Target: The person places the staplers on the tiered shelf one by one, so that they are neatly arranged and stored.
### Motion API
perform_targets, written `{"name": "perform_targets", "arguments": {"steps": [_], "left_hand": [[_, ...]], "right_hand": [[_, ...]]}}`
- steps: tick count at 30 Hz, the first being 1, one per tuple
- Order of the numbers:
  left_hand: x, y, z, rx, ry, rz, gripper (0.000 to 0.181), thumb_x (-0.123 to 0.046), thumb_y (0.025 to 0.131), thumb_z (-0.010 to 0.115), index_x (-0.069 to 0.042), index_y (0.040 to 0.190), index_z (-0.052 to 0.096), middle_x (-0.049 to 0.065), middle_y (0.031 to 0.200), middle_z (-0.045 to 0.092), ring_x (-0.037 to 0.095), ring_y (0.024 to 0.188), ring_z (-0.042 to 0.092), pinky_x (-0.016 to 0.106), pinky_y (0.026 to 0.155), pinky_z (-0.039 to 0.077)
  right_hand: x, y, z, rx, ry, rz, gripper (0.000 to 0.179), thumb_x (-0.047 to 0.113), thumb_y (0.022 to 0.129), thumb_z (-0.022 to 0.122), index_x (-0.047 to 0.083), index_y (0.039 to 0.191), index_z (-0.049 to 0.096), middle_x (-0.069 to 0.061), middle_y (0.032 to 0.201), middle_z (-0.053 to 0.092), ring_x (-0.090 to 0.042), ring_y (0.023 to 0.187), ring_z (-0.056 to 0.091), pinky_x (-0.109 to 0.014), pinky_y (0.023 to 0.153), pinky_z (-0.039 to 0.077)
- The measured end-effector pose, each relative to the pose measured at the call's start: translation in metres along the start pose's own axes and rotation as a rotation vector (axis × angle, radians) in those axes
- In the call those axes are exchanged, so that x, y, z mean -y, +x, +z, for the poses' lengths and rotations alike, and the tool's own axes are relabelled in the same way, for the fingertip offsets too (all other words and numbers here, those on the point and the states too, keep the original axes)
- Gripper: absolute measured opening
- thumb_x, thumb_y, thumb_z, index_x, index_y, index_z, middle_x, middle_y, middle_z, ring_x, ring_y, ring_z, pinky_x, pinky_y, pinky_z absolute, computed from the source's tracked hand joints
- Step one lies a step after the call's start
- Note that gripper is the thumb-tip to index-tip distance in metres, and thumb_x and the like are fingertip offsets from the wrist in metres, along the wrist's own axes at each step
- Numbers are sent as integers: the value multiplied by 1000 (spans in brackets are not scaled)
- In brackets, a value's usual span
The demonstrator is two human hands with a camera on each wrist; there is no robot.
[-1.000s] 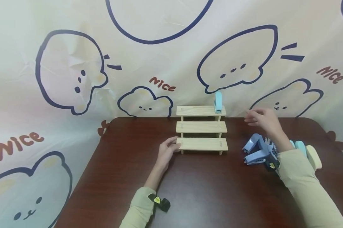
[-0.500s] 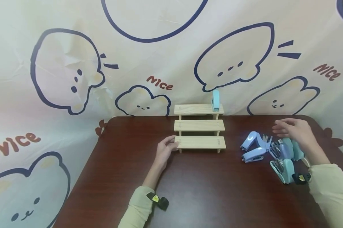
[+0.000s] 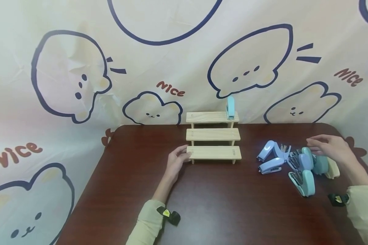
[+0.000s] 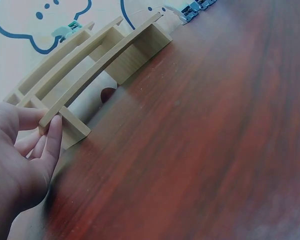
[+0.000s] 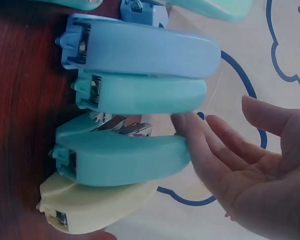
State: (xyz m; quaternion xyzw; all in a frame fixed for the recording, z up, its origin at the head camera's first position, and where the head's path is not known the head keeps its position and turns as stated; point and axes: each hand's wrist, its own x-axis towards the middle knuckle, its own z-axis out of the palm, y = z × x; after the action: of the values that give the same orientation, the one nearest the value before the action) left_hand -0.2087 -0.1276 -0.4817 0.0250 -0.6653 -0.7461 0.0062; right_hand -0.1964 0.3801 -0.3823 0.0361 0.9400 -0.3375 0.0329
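Left grip (image 3: 175, 162) pinches the stepped rack (image 3: 214, 152) by the back edge of the surface (image 3: 230, 200); right grip (image 3: 333, 148), fingers loosely extended, is beside crowded staplers (image 5: 125, 161) toward the right edge, where brushing one could topple neighbours.

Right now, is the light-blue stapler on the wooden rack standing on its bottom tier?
No, in the head view the light-blue stapler stands upright on the top tier of the wooden rack.

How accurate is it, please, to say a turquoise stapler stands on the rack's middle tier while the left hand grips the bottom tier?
One slip: the head view shows that turquoise stapler on the top tier, not the middle tier.
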Motion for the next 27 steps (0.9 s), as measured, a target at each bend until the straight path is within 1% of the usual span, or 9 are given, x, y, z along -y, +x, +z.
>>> {"name": "perform_targets", "arguments": {"steps": [1, 3, 6, 9, 13, 15, 19, 22, 27], "left_hand": [[0, 0, 0, -2, -3, -1, 47, 1, 94, 68, 13, 138, 56, 26, 123, 65, 12, 89, 68, 25, 79, 59], [-1, 1, 0, -2, -7, -4, 47, 2, 94, 68, 13, 138, 56, 27, 124, 65, 12, 88, 68, 25, 78, 59], [-2, 2, 1, 4, -8, -13, 47, 2, 94, 67, 13, 139, 55, 27, 125, 65, 11, 87, 67, 24, 77, 59], [-1, 2, 2, 9, -11, -15, 48, 1, 94, 67, 13, 139, 55, 27, 126, 64, 11, 87, 67, 23, 77, 59], [0, 1, 3, 12, -18, -14, 48, 2, 94, 67, 13, 139, 55, 28, 126, 63, 11, 87, 67, 23, 77, 59], [0, 1, 3, 12, -17, -13, 48, 2, 94, 67, 13, 139, 55, 28, 125, 64, 10, 86, 67, 23, 77, 59], [0, 1, 3, 1, -16, -12, 47, 3, 94, 67, 13, 138, 56, 28, 124, 65, 10, 86, 68, 23, 77, 59], [-1, 2, 2, -7, -9, -10, 46, 2, 94, 68, 12, 137, 57, 27, 124, 65, 11, 86, 68, 25, 78, 60], [1, 2, 2, -5, -12, -19, 47, 2, 94, 68, 12, 138, 57, 26, 123, 65, 10, 85, 68, 25, 78, 60]], "right_hand": [[0, 0, -1, 5, -13, -1, 67, 37, 110, 49, -24, 136, 43, -43, 122, 60, -47, 100, 71, -52, 77, 62], [-1, 0, -1, 26, -32, -6, 66, 36, 110, 50, -24, 136, 43, -46, 125, 57, -54, 105, 67, -52, 77, 62], [-1, 2, 1, 77, -76, -23, 63, 35, 110, 50, -21, 138, 43, -48, 131, 48, -58, 108, 62, -61, 79, 59], [-3, 4, 6, 143, -115, -49, 60, 33, 110, 49, -18, 141, 42, -48, 138, 42, -61, 117, 53, -70, 86, 52], [-5, 4, 13, 191, -113, -64, 57, 30, 111, 47, -18, 142, 41, -48, 141, 39, -65, 124, 39, -81, 93, 41], [-6, 4, 14, 190, -105, -58, 57, 29, 111, 47, -18, 142, 41, -48, 141, 38, -65, 125, 38, -82, 93, 39], [-6, 6, 16, 173, -113, -70, 57, 30, 111, 48, -18, 140, 44, -48, 139, 41, -64, 123, 41, -80, 92, 42], [-6, 9, 19, 135, -129, -76, 57, 31, 111, 48, -19, 137, 47, -47, 136, 46, -64, 121, 44, -77, 90, 46], [-6, 15, 24, 47, -131, -57, 56, 31, 110, 51, -20, 131, 53, -46, 129, 51, -62, 114, 51, -72, 83, 52]]}}
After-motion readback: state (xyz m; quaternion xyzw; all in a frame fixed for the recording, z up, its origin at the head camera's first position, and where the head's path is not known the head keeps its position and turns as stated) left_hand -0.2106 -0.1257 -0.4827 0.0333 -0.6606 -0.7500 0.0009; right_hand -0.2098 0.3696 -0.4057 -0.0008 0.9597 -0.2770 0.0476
